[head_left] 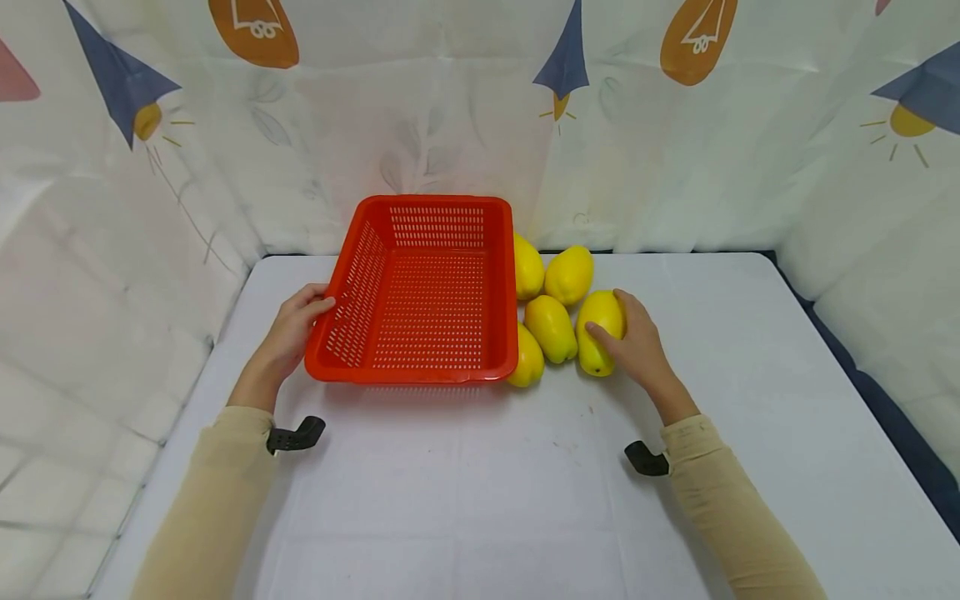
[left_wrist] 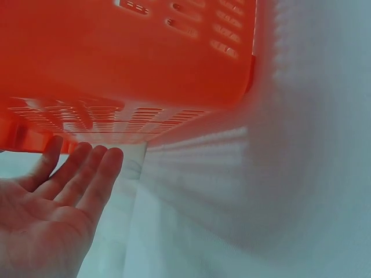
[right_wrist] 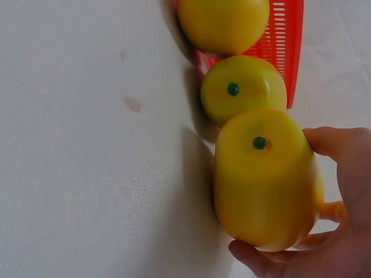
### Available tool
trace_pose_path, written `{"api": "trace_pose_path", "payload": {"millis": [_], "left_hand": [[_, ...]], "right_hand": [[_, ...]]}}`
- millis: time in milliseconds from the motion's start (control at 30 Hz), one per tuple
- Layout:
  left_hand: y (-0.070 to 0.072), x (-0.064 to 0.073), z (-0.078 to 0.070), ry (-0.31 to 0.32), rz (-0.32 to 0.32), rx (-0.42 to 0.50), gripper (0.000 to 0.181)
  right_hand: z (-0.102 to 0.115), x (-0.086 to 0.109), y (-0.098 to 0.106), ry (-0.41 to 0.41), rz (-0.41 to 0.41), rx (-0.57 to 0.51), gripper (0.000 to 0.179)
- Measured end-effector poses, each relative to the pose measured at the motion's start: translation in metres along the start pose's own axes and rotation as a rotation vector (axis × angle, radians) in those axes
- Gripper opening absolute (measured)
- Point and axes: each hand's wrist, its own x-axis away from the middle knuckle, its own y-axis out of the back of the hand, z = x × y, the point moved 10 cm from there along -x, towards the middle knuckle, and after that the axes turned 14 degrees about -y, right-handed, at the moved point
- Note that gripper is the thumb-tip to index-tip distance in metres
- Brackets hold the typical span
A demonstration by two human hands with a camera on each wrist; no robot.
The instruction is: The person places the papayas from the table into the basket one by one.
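My left hand holds the left rim of a red plastic basket, its thumb over the rim. In the left wrist view the other fingers reach up beside the slotted wall, under the rim. Nothing lies inside the basket. On the right, my right hand grips a smooth yellow mango-like fruit between thumb and fingers. The right wrist view shows a green stem dot on the end of the held fruit. More such fruits sit close together between it and the basket, partly hidden by its right side.
A white cloth covers the table. Behind the basket hangs a pale printed curtain with rockets and light bulbs, which continues along both sides. A black band with a protruding piece is on the left wrist, and a similar black piece on the right.
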Motion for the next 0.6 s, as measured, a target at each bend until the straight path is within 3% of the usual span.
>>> {"api": "trace_pose_path", "payload": {"millis": [600], "left_hand": [[-0.0027, -0.0027, 0.0024, -0.024, 0.008, 0.157, 0.021]], "right_hand": [[-0.0031, 0.0007, 0.0029, -0.039, -0.017, -0.023, 0.08]]}}
